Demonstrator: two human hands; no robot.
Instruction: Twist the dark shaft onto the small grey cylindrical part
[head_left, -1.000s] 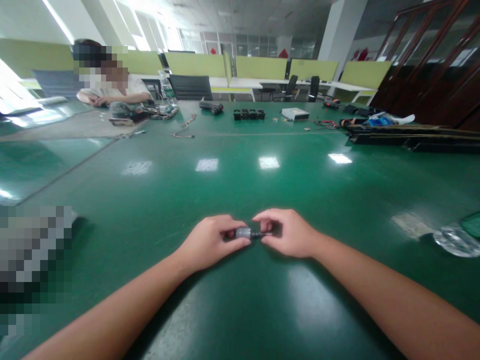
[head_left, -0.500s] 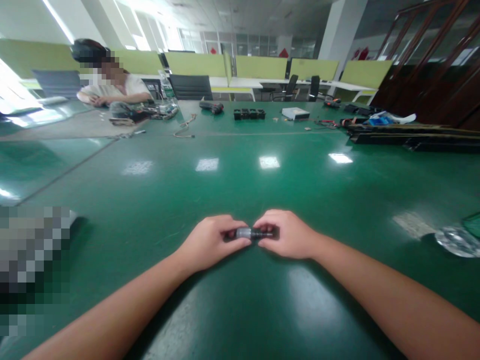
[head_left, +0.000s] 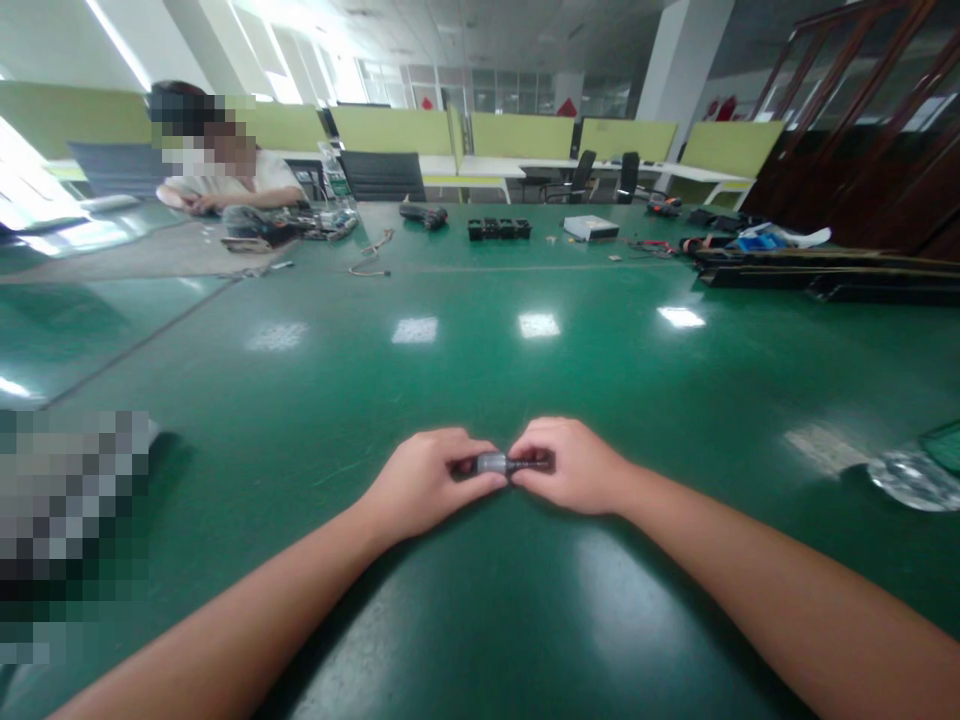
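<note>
Low over the green tabletop (head_left: 480, 600), my two hands meet around a slim cylindrical object with a grey barrel (head_left: 491, 463) and a narrower dark ridged part (head_left: 531, 464). Its exact kind is unclear. My left hand (head_left: 427, 485) pinches the grey barrel between thumb and fingers, covering its left end. Around the dark part, my right hand (head_left: 570, 467) is closed, with thumb and fingertips near the joint between the two parts. The object lies level, pointing left to right. The fingertips of both hands nearly touch.
A clear glass-like item (head_left: 911, 480) stands at the right, and a pixelated object (head_left: 67, 490) at the left. Across the table are a black part (head_left: 499, 229), a white box (head_left: 591, 228), a cable (head_left: 369, 270) and stacked dark panels (head_left: 825, 270). A person (head_left: 225, 180) sits far left.
The grey barrel has shifted slightly right with my left hand. My right hand has moved slightly left, and both keep their grip.
</note>
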